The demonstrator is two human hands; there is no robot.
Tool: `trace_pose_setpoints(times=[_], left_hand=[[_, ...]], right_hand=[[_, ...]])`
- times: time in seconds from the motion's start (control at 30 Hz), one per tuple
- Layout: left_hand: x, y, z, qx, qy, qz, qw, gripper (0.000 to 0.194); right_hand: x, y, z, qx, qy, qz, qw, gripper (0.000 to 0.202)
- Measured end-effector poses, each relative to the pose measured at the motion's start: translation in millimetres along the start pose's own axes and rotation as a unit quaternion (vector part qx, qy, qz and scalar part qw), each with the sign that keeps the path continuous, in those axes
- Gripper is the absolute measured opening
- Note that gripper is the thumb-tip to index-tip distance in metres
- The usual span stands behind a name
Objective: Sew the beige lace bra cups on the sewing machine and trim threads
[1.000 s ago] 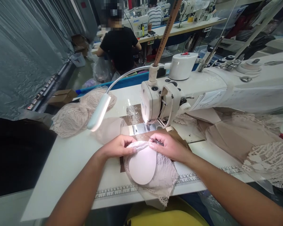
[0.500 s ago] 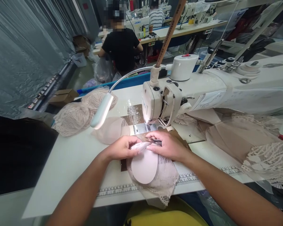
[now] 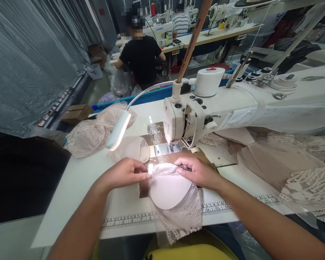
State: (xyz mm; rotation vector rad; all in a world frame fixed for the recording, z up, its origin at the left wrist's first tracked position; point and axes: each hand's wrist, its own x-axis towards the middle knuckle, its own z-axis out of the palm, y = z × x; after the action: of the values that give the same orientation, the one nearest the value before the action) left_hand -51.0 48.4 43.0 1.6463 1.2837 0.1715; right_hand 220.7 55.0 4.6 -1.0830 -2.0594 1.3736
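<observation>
A: What fills the frame?

B: The white tabletop [image 3: 78, 187], running from lower left to right, with a printed ruler along its near edge. Across the upper right stretches the sewing machine [image 3: 233, 104]; its gooseneck lamp [image 3: 118, 130] hangs left of centre

A: And the fabric?

B: A heap of beige lace pieces [image 3: 89, 135] lies at the middle left, well apart from the hands. More beige cloth and lace [image 3: 287, 162] spreads under the machine arm at the right

A: Where is the piece in hand?

B: The lace cup [image 3: 176, 202] lies at lower centre, just in front of the needle area, its smooth pad facing up and its lace hanging over the tabletop edge

A: How are the hands set?

B: The left hand [image 3: 124, 174] pinches the cup's upper left edge, grip narrow. The right hand [image 3: 199, 172] presses the upper right edge, with thin tweezers [image 3: 182, 167] under its fingers

A: How far along does it look?

B: Early, by judgement: the cup's top edge is lined up before the presser foot but not under it, so no stitching on it shows
</observation>
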Motion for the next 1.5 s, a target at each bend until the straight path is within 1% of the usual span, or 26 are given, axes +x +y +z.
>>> trace_pose_setpoints(times=[0.07, 0.1, 0.13, 0.17, 0.23, 0.3, 0.33, 0.4, 0.5, 0.53, 0.57, 0.63, 0.7, 0.77, 0.87, 0.93, 1.0, 1.13, 1.3, 1.4, 1.5], left_hand=[[4, -1, 11.6, -0.05, -0.064, 0.003, 0.997, 0.034], [8, -2, 18.5, -0.085, -0.081, 0.013, 0.993, 0.035], [13, -2, 25.4, -0.126, -0.085, 0.024, 0.988, 0.035], [17, -2, 31.8, -0.168, -0.076, 0.037, 0.982, 0.035], [25, -1, 41.7, -0.245, -0.039, 0.055, 0.967, 0.035], [29, 2, 47.1, -0.309, -0.001, 0.06, 0.949, 0.034], [30, 4, 48.3, -0.336, 0.01, 0.062, 0.94, 0.033], [31, 8, 49.2, -0.384, 0.002, 0.062, 0.921, 0.032], [32, 12, 51.5, -0.436, -0.048, 0.05, 0.897, 0.036], [34, 13, 53.1, -0.448, -0.056, 0.043, 0.891, 0.038], [36, 14, 54.9, -0.455, -0.054, 0.036, 0.888, 0.039], [39, 15, 58.8, -0.453, -0.033, 0.024, 0.891, 0.037], [42, 15, 61.6, -0.435, -0.009, 0.017, 0.9, 0.032], [43, 15, 62.6, -0.412, 0.003, 0.023, 0.911, 0.029], [43, 14, 62.2, -0.378, 0.003, 0.041, 0.925, 0.031], [43, 12, 62.0, -0.362, 0.008, 0.053, 0.93, 0.033], [43, 11, 62.4, -0.355, 0.01, 0.065, 0.933, 0.034], [42, 10, 64.5, -0.354, 0.008, 0.078, 0.932, 0.033], [42, 10, 65.9, -0.364, -0.014, 0.094, 0.926, 0.031], [43, 8, 65.9, -0.351, -0.012, 0.091, 0.932, 0.03], [43, 6, 65.7, -0.333, -0.007, 0.08, 0.939, 0.028]], right_hand=[[-1, 0, 0, 0.027, -0.001, -0.012, 1.0, 0.016], [-2, 1, 1, 0.038, -0.001, -0.016, 0.999, 0.016], [-3, 1, 1, 0.047, -0.003, -0.017, 0.999, 0.016], [-4, 1, 1, 0.052, -0.006, -0.015, 0.999, 0.016], [-6, 1, 2, 0.051, -0.016, -0.004, 0.999, 0.016], [-8, 1, 2, 0.042, -0.022, 0.008, 0.999, 0.014], [-8, 0, 3, 0.038, -0.023, 0.011, 0.999, 0.013], [-9, 0, 2, 0.032, -0.02, 0.01, 0.999, 0.011], [-10, -2, 2, 0.03, -0.02, 0.01, 0.999, 0.01], [-10, -2, 1, 0.029, -0.019, 0.011, 0.999, 0.01], [-10, -3, 1, 0.029, -0.018, 0.011, 0.999, 0.01], [-10, -4, 1, 0.03, -0.009, 0.007, 0.999, 0.01], [-10, -4, 2, 0.027, 0.002, 0.006, 1.0, 0.01], [-11, -4, 1, 0.03, 0.007, 0.015, 0.999, 0.012], [-10, 0, 0, 0.044, 0.009, 0.023, 0.999, 0.021], [-9, 4, -2, 0.046, 0.019, 0.003, 0.999, 0.028], [-8, 7, -3, 0.037, 0.032, -0.023, 0.999, 0.03], [-7, 1, -6, 0.01, 0.04, -0.034, 0.999, 0.026], [-8, -12, -7, 0.011, 0.008, 0.004, 1.0, 0.022], [-8, -14, -6, 0.013, -0.001, 0.015, 1.0, 0.019], [-8, -13, -2, 0.019, 0.006, 0.007, 1.0, 0.018]])
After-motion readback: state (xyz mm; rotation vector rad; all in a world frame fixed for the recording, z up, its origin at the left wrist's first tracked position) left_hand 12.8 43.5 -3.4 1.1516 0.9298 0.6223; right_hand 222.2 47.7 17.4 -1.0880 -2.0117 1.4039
